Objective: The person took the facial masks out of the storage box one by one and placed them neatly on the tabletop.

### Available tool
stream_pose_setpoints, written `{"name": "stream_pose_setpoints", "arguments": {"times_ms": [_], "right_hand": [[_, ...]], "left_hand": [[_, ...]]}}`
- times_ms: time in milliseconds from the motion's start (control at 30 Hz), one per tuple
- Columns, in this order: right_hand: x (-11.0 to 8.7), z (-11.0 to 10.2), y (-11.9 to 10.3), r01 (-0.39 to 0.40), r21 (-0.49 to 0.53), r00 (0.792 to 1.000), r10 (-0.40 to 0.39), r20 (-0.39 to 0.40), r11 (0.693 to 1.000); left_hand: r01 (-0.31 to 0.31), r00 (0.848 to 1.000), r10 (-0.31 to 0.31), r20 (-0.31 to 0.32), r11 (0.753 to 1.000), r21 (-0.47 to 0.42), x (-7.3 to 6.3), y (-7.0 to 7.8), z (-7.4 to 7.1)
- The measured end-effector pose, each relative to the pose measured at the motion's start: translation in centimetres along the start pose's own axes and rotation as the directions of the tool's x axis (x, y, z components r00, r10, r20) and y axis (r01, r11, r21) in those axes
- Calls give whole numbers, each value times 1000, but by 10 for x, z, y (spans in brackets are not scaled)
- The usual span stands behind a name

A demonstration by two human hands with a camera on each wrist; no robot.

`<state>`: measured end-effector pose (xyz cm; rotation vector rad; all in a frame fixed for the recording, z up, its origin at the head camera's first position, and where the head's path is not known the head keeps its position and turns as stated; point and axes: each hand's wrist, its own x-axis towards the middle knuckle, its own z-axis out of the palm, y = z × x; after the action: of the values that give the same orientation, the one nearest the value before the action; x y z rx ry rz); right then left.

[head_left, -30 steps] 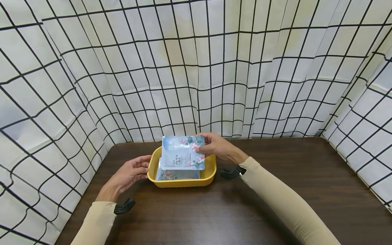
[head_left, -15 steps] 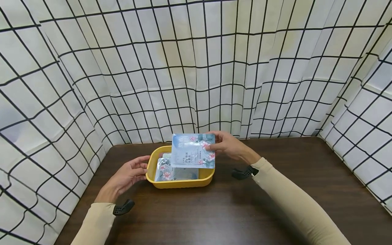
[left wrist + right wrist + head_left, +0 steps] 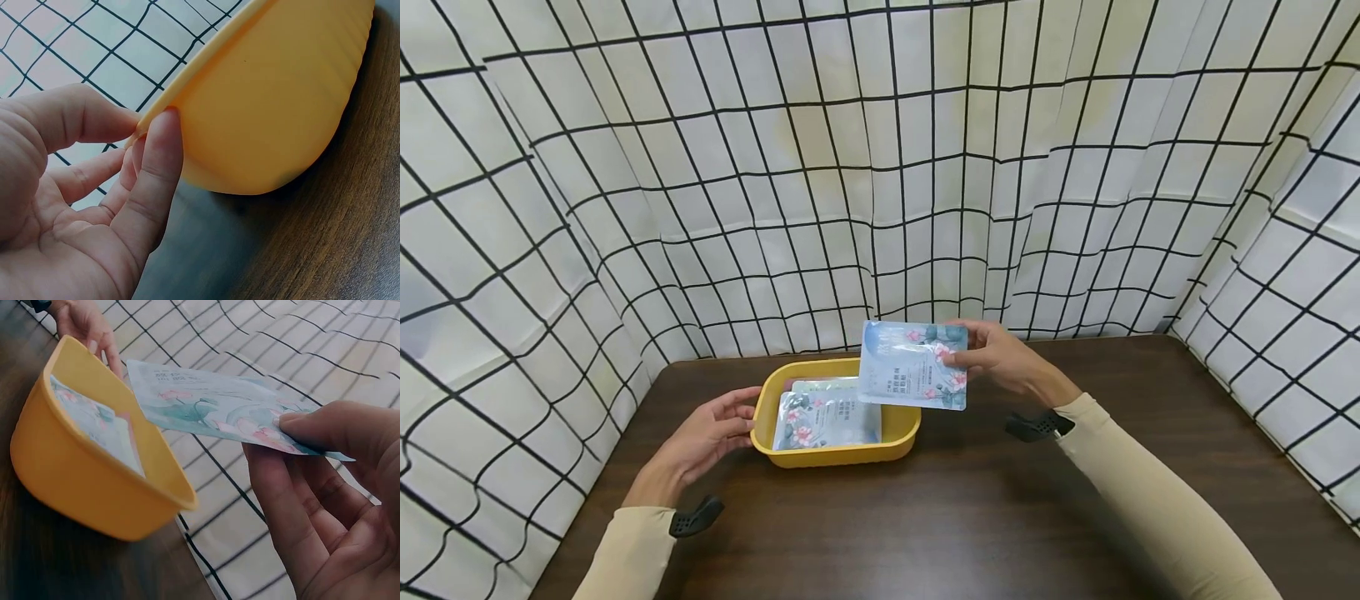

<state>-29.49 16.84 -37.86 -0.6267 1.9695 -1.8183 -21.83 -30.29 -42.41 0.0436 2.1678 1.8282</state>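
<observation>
My right hand (image 3: 1007,358) pinches a light blue sheet-mask packet (image 3: 906,367) printed with pink flowers, thumb on its front face. The packet hangs above the right end of a yellow plastic basket (image 3: 842,457), partly past its rim. In the right wrist view, fingers lie under the packet (image 3: 206,409) and the thumb on top. At the basket's left end, my left hand (image 3: 707,442) pinches the rim; the left wrist view shows thumb and fingertips on the rim (image 3: 181,72). Inside the basket lies another flowered blue packet (image 3: 827,419), with pale green and pinkish edges behind it.
The basket stands on a dark brown wooden table (image 3: 880,533). White cloth with a black grid (image 3: 820,208) encloses the table's back and sides. Dark table surface extends in front and to the right.
My right hand has carried the blue packet rightward from over the basket's middle, uncovering more of the packets inside. The left hand stays at the rim.
</observation>
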Motion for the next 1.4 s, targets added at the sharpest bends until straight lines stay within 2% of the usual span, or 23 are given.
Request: {"name": "stream_pose_setpoints", "arguments": {"times_ms": [200, 400, 800, 1133, 1400], "right_hand": [[-13, -18, 5, 0, 34, 999, 1, -35, 999], [-27, -38, 11, 1, 16, 999, 0, -51, 1000], [-43, -68, 26, -49, 67, 994, 55, -95, 997], [-49, -82, 41, -88, 59, 991, 93, -93, 994], [-49, -83, 49, -114, 30, 990, 116, -81, 993]], "left_hand": [[-12, 1000, 12, -2, 1000, 0, -3, 2, -2], [-7, 1000, 7, 5, 1000, -4, 0, 0, -2], [3, 1000, -3, -3, 1000, -11, -2, 1, 0], [-3, 1000, 3, 9, 1000, -9, -1, 0, 0], [-2, 1000, 2, 1, 1000, 4, 1, 1, -1]]}}
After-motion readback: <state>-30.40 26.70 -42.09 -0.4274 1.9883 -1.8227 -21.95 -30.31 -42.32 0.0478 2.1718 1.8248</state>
